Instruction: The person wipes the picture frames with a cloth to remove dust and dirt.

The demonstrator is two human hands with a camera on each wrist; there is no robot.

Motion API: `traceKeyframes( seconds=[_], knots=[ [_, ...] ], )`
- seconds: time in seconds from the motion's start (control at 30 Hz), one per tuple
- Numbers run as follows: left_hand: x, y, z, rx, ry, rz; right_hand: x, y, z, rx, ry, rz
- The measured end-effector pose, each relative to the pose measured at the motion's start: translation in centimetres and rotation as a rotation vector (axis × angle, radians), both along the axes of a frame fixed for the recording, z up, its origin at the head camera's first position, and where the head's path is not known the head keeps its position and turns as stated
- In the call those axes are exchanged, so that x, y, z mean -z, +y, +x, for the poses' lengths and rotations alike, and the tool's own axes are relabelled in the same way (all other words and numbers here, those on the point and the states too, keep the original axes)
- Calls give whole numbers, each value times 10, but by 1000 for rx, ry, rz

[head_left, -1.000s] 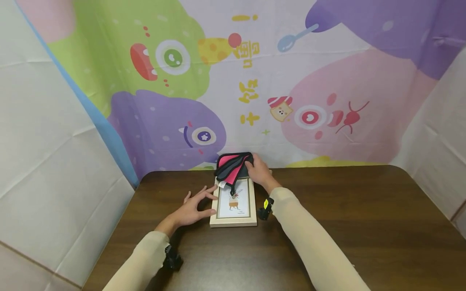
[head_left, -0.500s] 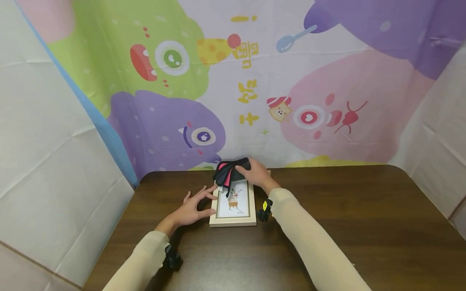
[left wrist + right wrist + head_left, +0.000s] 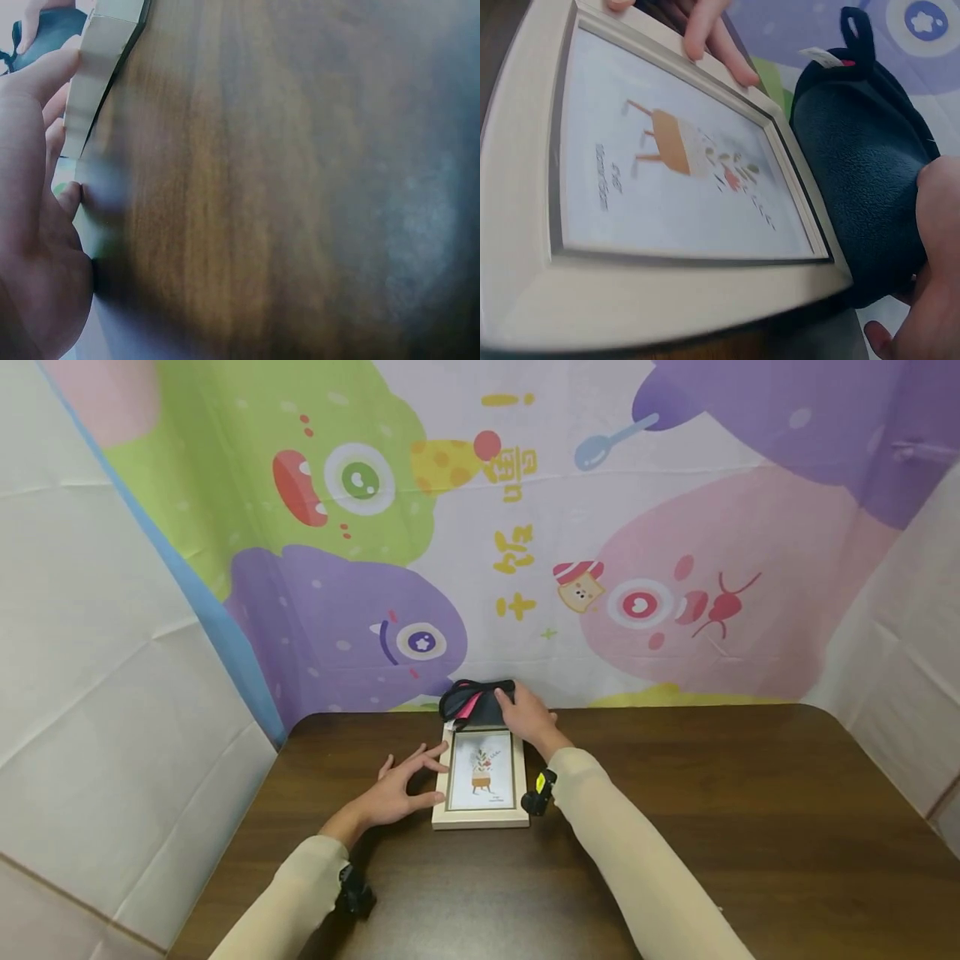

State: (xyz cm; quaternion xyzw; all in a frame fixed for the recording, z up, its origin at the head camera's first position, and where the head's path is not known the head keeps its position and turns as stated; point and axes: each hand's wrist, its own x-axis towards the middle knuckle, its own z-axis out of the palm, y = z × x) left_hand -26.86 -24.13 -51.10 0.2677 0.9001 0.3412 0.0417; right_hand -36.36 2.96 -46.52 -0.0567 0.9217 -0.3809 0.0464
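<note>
A cream picture frame (image 3: pixel 480 819) lies flat on the table, its print of a potted plant on legs facing up. My left hand (image 3: pixel 392 792) rests its spread fingertips against the frame's left edge; in the left wrist view those fingers line the frame's side. At the far end, my right hand (image 3: pixel 529 718) grips a folded cleaning cloth (image 3: pixel 487 708), dark grey with pink patches, black edging and a hanging loop. The right wrist view shows the cloth (image 3: pixel 855 135) bunched along the frame's top edge, with the thumb pressed on its grey face.
The brown wooden table (image 3: pixel 712 827) reaches out on both sides of the frame. Right behind its far edge hangs a cartoon-printed curtain (image 3: pixel 517 652), close to the cloth. Pale panels (image 3: pixel 112 677) flank the table. A small black camera sits on each wrist.
My right hand has worked the cloth back to the frame's far end, uncovering the print's top. The cloth is more bunched, showing less pink. My left hand and the frame stay put.
</note>
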Motion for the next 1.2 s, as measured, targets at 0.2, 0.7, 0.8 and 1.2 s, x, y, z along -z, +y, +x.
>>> traceKeyframes(
  seconds=[0.2,0.7,0.8,1.2],
  knots=[
    [0,4,-1,12,12,-9,-5,-15,4,-27,4,25],
    [0,4,-1,7,14,-16,-8,-42,10,-119,-15,13],
    [-1,2,-1,6,23,-21,-12,-48,12,-137,-16,26],
    [-1,0,0,-5,9,-32,-10,-53,12,-131,-20,86]
  ],
)
